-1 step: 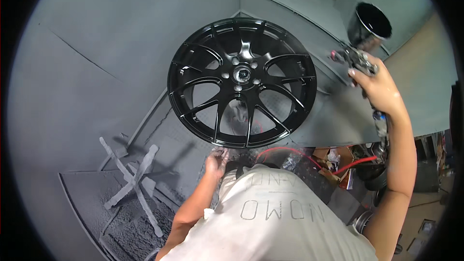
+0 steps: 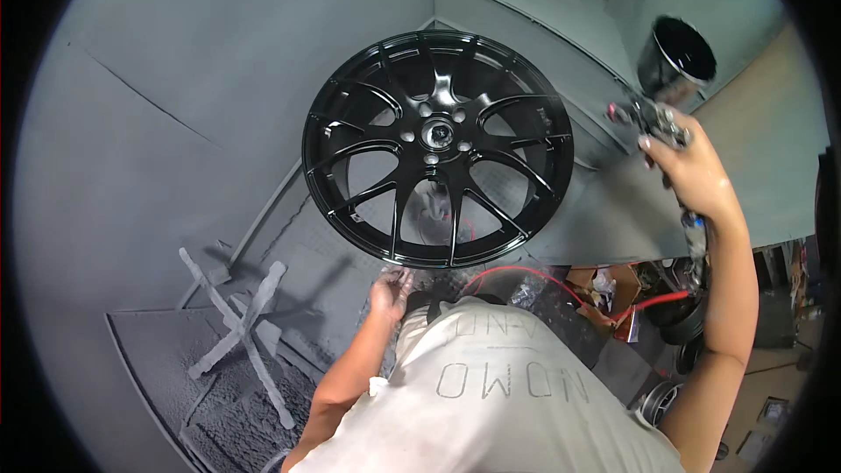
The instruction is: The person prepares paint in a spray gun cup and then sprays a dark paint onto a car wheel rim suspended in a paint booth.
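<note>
A glossy black multi-spoke wheel (image 2: 445, 88) faces up in front of me. My right hand (image 2: 694, 171) grips a metal spray gun (image 2: 653, 118) to the wheel's right, its nozzle toward the wheel. A dark cup (image 2: 679, 57) tops the gun, and a red hose (image 2: 657, 298) runs from beneath the handle. Below the wheel's near edge is my left hand (image 2: 392, 293), fingers curled upward at the rim; what they hold, if anything, is hidden.
Grey booth walls (image 2: 201, 61) surround the wheel. At lower left stands a paint-coated cross-shaped stand (image 2: 241, 328). At lower right are cardboard boxes (image 2: 613, 285), other wheels (image 2: 661, 403) and assorted items.
My right hand and the spray gun have shifted slightly right and down, away from the wheel. My left hand and the wheel have barely moved.
</note>
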Tool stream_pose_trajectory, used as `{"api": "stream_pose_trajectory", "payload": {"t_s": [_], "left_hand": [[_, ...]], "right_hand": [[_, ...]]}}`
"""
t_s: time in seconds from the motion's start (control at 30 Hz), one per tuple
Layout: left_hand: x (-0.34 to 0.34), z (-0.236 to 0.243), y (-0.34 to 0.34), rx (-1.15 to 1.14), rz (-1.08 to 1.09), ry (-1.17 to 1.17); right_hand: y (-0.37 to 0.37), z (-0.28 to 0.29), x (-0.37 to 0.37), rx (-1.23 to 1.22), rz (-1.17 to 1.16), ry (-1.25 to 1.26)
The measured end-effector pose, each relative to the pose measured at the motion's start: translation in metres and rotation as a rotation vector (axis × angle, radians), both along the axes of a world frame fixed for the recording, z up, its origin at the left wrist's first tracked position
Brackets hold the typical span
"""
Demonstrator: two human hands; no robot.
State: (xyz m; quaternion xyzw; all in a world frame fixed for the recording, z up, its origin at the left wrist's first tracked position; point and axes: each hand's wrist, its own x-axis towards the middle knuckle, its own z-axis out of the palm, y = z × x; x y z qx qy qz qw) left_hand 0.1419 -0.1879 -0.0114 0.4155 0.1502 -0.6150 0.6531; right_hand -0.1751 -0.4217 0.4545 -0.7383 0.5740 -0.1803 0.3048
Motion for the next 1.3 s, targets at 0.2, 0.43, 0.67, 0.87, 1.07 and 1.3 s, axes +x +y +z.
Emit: {"api": "stream_pose_trajectory", "payload": {"t_s": [0.2, 0.43, 0.67, 0.87, 1.07, 1.3], "left_hand": [[0.012, 0.004, -0.016, 0.08, 0.073, -0.042], [-0.028, 0.019, -0.032, 0.272, -0.002, -0.043], [-0.066, 0.007, -0.035, 0.249, -0.231, 0.089], [-0.036, 0.0, -0.03, 0.283, -0.283, 0.09], [0.053, -0.026, -0.043, 0.256, -0.055, -0.289], [0.056, 0.0, -0.046, 0.255, -0.073, -0.296]], "right_hand": [[0.067, -0.011, -0.051, 0.209, -0.141, 0.018], [0.105, -0.003, -0.029, 0.381, 0.23, -0.227], [0.078, 0.003, -0.021, 0.14, 0.062, -0.197], [0.068, 0.016, -0.005, 0.267, 0.153, -0.295], [0.049, 0.009, 0.04, 0.284, 0.186, -0.202], [0.028, 0.011, 0.069, 0.279, 0.274, -0.202]]}}
